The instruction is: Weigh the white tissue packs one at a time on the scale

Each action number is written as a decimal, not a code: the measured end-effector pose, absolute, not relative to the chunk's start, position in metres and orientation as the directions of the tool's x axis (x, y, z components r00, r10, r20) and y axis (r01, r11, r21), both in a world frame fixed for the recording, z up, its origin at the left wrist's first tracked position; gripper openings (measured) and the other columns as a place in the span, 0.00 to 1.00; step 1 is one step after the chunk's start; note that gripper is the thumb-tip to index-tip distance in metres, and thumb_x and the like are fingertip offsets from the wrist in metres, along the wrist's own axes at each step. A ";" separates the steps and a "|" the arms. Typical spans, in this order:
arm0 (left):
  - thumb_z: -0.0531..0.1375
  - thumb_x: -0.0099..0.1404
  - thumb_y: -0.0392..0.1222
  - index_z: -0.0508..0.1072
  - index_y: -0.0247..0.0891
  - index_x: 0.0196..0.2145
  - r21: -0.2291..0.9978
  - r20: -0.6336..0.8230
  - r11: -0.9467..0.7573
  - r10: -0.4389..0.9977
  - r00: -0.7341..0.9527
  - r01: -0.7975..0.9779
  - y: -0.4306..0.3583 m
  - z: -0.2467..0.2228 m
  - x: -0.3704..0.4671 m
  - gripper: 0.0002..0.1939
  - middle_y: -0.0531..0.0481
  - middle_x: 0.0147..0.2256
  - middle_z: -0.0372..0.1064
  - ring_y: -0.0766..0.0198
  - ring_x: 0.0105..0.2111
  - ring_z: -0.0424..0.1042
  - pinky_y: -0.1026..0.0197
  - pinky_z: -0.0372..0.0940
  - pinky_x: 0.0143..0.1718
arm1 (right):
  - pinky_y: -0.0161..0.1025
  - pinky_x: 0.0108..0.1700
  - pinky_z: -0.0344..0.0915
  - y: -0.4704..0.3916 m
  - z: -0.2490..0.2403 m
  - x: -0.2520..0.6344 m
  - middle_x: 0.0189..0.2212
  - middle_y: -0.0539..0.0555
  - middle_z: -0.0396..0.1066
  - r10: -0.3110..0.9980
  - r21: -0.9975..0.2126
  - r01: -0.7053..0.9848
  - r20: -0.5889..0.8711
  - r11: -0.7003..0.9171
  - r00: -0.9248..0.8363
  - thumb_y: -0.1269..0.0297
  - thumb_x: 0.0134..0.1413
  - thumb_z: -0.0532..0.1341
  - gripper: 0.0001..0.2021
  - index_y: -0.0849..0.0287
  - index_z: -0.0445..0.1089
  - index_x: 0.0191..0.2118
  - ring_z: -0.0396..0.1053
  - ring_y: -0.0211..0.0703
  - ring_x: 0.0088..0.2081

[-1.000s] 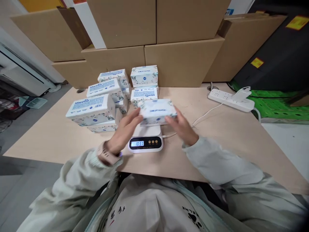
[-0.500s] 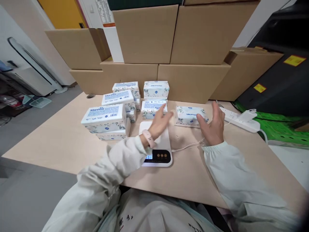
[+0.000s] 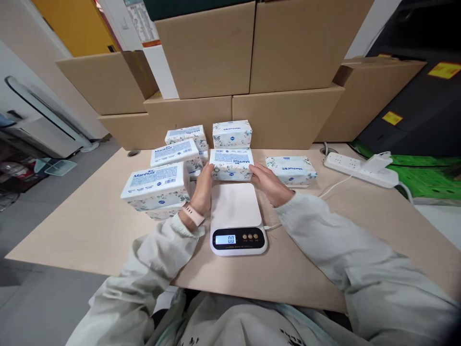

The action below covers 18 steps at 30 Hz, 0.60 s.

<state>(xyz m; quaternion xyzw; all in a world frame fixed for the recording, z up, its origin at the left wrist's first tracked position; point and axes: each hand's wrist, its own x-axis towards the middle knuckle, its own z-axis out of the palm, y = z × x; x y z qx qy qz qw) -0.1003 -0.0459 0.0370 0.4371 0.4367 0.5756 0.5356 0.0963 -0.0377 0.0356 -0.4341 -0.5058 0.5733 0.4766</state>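
My left hand (image 3: pixel 202 190) and my right hand (image 3: pixel 271 183) grip a white tissue pack (image 3: pixel 231 164) by its two ends, just behind the scale. Whether its underside touches the table I cannot tell. The white kitchen scale (image 3: pixel 236 206) lies between my forearms, its display reading 0.0 and nothing on its plate. Right of my right hand lies another tissue pack (image 3: pixel 291 170). Behind the held pack, a further tissue pack (image 3: pixel 232 134) sits higher up. Close to my left hand stand stacked tissue packs (image 3: pixel 156 185) with blue print.
Cardboard boxes (image 3: pixel 284 117) form a wall along the table's back edge. A white power strip (image 3: pixel 360 169) lies at the right, and a thin white cable (image 3: pixel 334 186) runs across the table. A green crate (image 3: pixel 414 180) stands beyond the right edge.
My left hand has moved off the scale to the pack's left end; my right hand has come leftward to its right end. Both have closed on it. The display went from a nonzero reading to 0.0.
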 end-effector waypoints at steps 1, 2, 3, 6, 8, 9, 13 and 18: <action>0.55 0.79 0.48 0.76 0.42 0.65 0.972 0.076 -0.077 0.997 -0.013 -0.222 -0.060 0.042 -0.107 0.22 0.50 0.71 0.68 0.54 0.77 0.58 0.50 0.51 0.80 | 0.54 0.81 0.52 -0.052 0.043 0.103 0.74 0.46 0.66 0.980 -0.996 -0.091 0.004 -0.015 -0.199 0.49 0.72 0.61 0.25 0.44 0.71 0.70 0.59 0.51 0.78; 0.56 0.80 0.49 0.75 0.45 0.67 0.975 0.134 -0.126 0.990 0.032 -0.185 -0.076 0.045 -0.114 0.23 0.53 0.73 0.64 0.55 0.78 0.56 0.51 0.49 0.81 | 0.54 0.81 0.52 -0.066 0.050 0.111 0.76 0.43 0.63 0.969 -0.998 -0.054 0.028 0.015 -0.246 0.47 0.73 0.59 0.26 0.41 0.69 0.72 0.57 0.51 0.79; 0.56 0.80 0.50 0.74 0.48 0.69 0.976 0.176 -0.165 0.982 0.067 -0.141 -0.093 0.047 -0.121 0.23 0.56 0.75 0.61 0.55 0.79 0.53 0.51 0.48 0.82 | 0.56 0.82 0.53 -0.081 0.054 0.118 0.77 0.42 0.61 0.961 -0.999 -0.011 0.032 0.030 -0.275 0.45 0.74 0.59 0.26 0.38 0.67 0.73 0.56 0.52 0.79; 0.55 0.81 0.57 0.71 0.53 0.71 0.984 0.172 -0.168 0.982 0.080 -0.051 -0.137 0.037 -0.139 0.26 0.56 0.76 0.59 0.51 0.79 0.52 0.45 0.48 0.82 | 0.65 0.79 0.58 -0.116 0.052 0.136 0.76 0.43 0.63 0.957 -0.987 0.146 0.026 0.071 -0.288 0.42 0.72 0.61 0.29 0.33 0.63 0.74 0.61 0.57 0.77; 0.54 0.81 0.58 0.69 0.53 0.73 0.992 0.124 -0.122 0.990 0.062 -0.030 -0.157 0.023 -0.145 0.28 0.55 0.75 0.60 0.49 0.79 0.53 0.41 0.48 0.82 | 0.67 0.76 0.63 -0.130 0.041 0.144 0.75 0.46 0.65 0.951 -0.966 0.228 0.050 0.124 -0.304 0.43 0.72 0.61 0.30 0.34 0.61 0.75 0.65 0.58 0.75; 0.54 0.81 0.57 0.69 0.53 0.73 0.995 0.100 -0.098 0.994 0.052 -0.028 -0.164 0.016 -0.147 0.28 0.55 0.75 0.60 0.49 0.79 0.54 0.40 0.49 0.82 | 0.66 0.75 0.65 -0.135 0.034 0.146 0.75 0.47 0.65 0.945 -0.953 0.257 0.071 0.159 -0.320 0.44 0.73 0.60 0.30 0.34 0.60 0.76 0.65 0.58 0.75; 0.53 0.82 0.55 0.72 0.51 0.71 0.996 0.084 -0.085 0.996 -0.020 -0.024 -0.175 -0.007 -0.150 0.26 0.54 0.73 0.64 0.48 0.77 0.59 0.40 0.50 0.82 | 0.60 0.76 0.66 -0.140 0.010 0.152 0.74 0.48 0.66 0.931 -0.898 0.320 0.206 0.302 -0.301 0.50 0.76 0.58 0.27 0.36 0.61 0.76 0.66 0.54 0.74; 0.52 0.83 0.52 0.73 0.55 0.70 0.971 0.238 -0.238 0.958 -0.161 0.019 -0.170 -0.025 -0.148 0.23 0.57 0.72 0.66 0.53 0.76 0.60 0.46 0.52 0.81 | 0.60 0.72 0.69 -0.142 -0.015 0.161 0.69 0.50 0.73 0.921 -0.851 0.364 0.385 0.380 -0.062 0.55 0.77 0.56 0.23 0.37 0.68 0.72 0.72 0.55 0.69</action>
